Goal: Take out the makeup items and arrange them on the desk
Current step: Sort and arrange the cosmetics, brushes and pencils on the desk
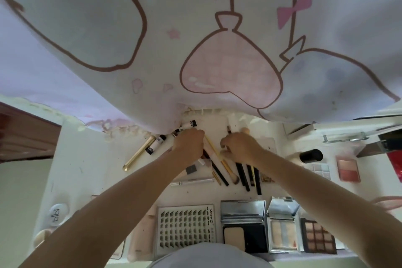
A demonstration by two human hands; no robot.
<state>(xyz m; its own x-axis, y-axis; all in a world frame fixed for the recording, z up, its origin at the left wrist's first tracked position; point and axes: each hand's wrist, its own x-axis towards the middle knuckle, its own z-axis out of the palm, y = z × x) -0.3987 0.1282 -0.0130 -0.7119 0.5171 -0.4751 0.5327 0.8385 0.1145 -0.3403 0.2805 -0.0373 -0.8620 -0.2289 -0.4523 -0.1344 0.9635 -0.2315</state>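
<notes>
left hand (188,144) curled around a thin yellow brush (214,150), likely sorting | right hand (239,147) curled, what it held unclear | palettes (280,233) lined along the desk (87,159) front, apparently for display

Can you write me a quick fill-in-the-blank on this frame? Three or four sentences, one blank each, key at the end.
1. The gold tube lies on the desk to the ____ of the left hand.
2. The lash tray bears the printed letters ____.
3. The powder compact beside the lash tray has its lid ____.
4. The black-capped bottle lies on the side of the ____ hand.

Missing words: left; XOYO; open; right
</notes>
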